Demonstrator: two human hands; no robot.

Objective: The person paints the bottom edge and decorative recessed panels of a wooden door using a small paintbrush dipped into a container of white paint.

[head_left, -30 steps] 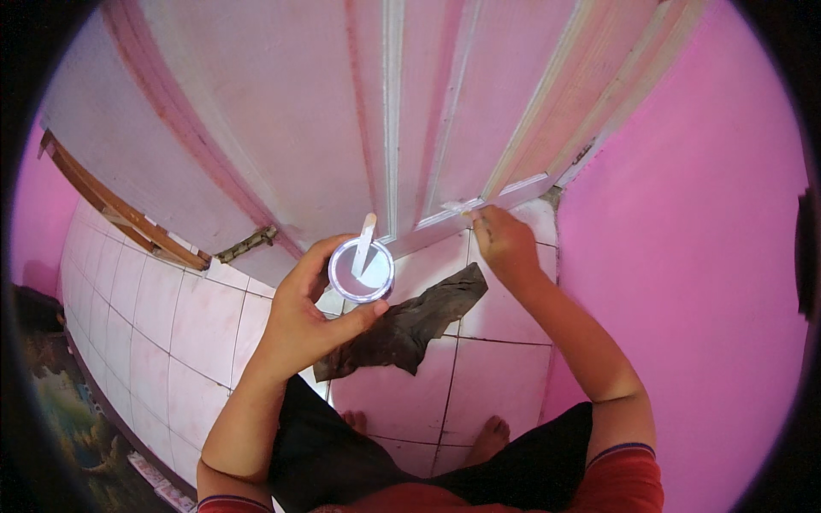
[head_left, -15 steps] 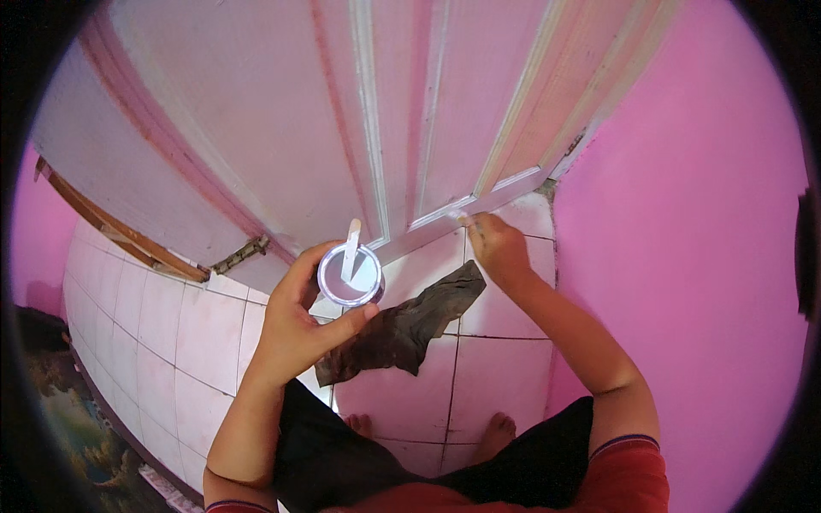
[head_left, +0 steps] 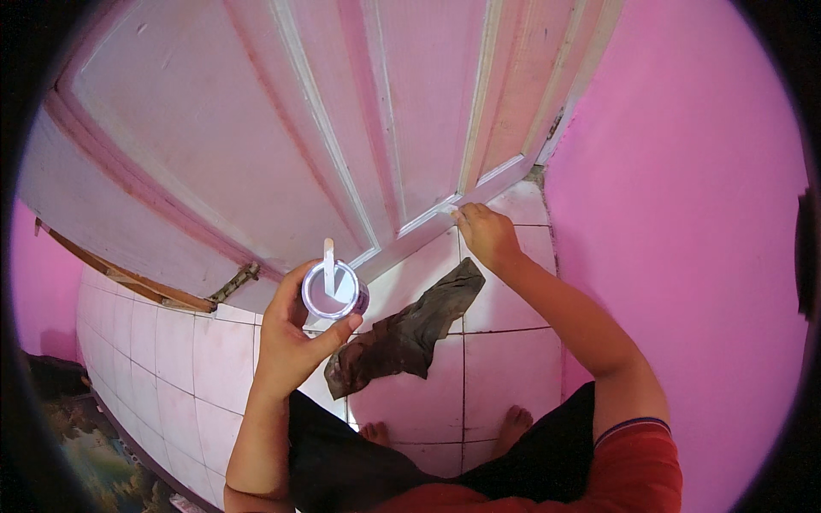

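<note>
My left hand point(head_left: 289, 342) is wrapped round a small open can point(head_left: 318, 301) with pale paint inside, held above the floor before the door. A flat wooden stick point(head_left: 329, 263), coated white on its lower part, stands in the can and leans on its rim. My right hand point(head_left: 487, 236) is closed in a pinch on a small paintbrush point(head_left: 449, 209), mostly hidden by the fingers. Its whitish tip is at the lower moulding of a pink panelled door point(head_left: 256, 154), where the edging looks wet and white.
A crumpled dark cloth point(head_left: 409, 329) lies on the white tiled floor point(head_left: 505, 368) between my feet and the door. A pink wall point(head_left: 676, 222) rises close on the right. A metal hinge point(head_left: 235, 282) shows on the door's edge at left. A dark patterned item point(head_left: 107, 453) sits at lower left.
The view has shifted a little, with the door and can lower at left. My right hand has moved slightly along the moulding. The stick now stands more upright in the can.
</note>
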